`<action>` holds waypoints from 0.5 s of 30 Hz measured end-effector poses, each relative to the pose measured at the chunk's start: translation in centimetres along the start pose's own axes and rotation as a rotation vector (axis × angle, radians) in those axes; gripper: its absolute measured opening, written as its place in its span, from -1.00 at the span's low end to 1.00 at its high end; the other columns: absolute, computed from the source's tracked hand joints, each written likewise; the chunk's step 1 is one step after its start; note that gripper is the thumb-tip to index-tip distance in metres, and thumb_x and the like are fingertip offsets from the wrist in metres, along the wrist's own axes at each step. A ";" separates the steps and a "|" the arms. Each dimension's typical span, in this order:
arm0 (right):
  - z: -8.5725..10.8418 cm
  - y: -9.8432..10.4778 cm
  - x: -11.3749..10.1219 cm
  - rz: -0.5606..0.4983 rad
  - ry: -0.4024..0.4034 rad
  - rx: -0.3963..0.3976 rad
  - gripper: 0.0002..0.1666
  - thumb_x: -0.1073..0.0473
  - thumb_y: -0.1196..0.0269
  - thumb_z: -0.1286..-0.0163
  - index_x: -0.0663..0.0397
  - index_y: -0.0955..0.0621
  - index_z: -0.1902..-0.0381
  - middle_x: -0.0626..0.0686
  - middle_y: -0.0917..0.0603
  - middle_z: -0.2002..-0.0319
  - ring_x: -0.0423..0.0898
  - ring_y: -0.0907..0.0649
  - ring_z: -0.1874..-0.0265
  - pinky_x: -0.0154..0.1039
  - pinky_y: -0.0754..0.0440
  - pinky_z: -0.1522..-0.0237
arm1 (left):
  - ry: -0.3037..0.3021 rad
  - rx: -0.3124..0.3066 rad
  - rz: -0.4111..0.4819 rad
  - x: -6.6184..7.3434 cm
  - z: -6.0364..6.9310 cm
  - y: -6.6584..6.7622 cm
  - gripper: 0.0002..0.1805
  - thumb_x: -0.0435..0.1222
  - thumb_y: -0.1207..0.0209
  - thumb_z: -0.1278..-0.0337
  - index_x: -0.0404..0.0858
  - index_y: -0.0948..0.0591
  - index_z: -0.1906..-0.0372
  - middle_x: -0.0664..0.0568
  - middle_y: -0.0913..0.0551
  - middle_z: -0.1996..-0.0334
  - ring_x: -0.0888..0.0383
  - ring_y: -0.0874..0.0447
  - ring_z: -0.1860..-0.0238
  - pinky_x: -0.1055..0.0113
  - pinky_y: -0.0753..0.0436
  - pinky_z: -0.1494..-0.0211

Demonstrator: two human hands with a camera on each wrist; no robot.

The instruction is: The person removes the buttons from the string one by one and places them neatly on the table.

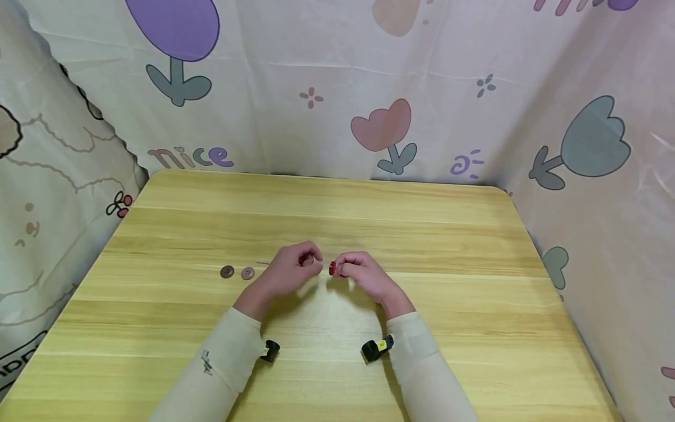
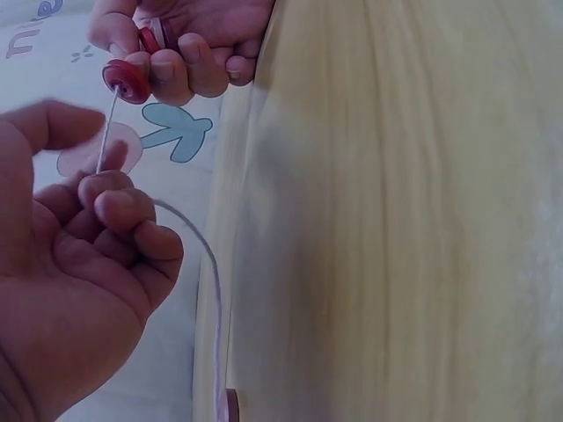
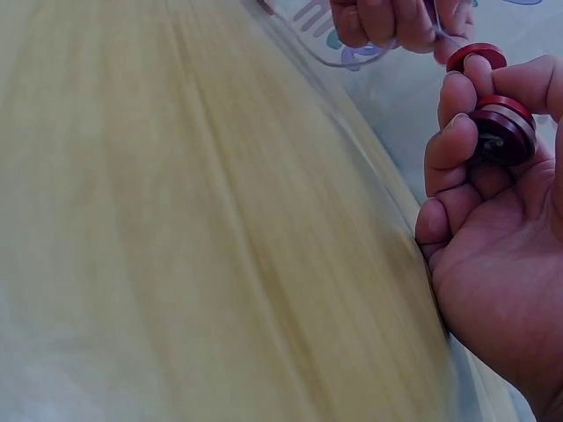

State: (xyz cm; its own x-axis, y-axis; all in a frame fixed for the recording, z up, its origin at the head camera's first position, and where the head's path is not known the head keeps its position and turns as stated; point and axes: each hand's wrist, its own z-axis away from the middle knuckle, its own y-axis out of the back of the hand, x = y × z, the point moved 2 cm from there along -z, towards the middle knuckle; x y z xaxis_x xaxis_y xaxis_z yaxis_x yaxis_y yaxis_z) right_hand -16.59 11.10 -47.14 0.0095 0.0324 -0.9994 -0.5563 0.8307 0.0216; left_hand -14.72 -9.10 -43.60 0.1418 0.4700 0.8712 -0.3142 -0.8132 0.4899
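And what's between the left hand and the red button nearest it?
Just pale string, stretching from the left hand to that red button. You can see it in the left wrist view.

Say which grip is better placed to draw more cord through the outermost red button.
Probably the left grip: it holds the cord coming out of that red button, while the right grip is occupied with the button and the button stack.

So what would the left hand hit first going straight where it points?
The left hand would probably meet the round red button held in the right hand, though depth is unclear.
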 end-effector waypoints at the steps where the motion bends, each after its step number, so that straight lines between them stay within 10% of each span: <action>1: 0.0 0.0 0.0 0.003 0.001 -0.001 -0.80 0.47 -0.04 -0.38 0.51 -0.60 0.29 0.15 -0.68 0.28 0.04 -0.62 0.18 -0.13 -0.52 0.03 | 0.000 -0.003 0.001 0.0 0.0 0.0 -0.88 -0.28 -0.24 -0.25 -0.19 -0.64 0.16 0.08 -0.31 0.62 0.16 -0.22 0.60 0.25 -0.37 0.40; 15: 0.0 0.1 0.4 -0.011 0.033 0.006 -0.80 0.40 -0.08 -0.35 0.31 -0.64 0.37 0.06 -0.68 0.31 -0.03 -0.60 0.22 -0.14 -0.49 0.06 | -0.008 -0.024 -0.044 0.2 -0.3 -0.4 -0.72 -0.14 -0.49 0.01 -0.02 -0.74 0.15 0.16 -0.07 0.70 0.20 -0.03 0.64 0.30 -0.20 0.49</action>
State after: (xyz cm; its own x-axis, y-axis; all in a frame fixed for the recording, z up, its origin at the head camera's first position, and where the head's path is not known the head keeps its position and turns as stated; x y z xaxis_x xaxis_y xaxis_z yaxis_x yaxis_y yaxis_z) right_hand -16.66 11.16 -47.56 -0.0122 0.0049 -0.9999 -0.5512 0.8343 0.0108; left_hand -14.83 -8.58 -43.62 0.1637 0.5018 0.8493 -0.3303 -0.7834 0.5265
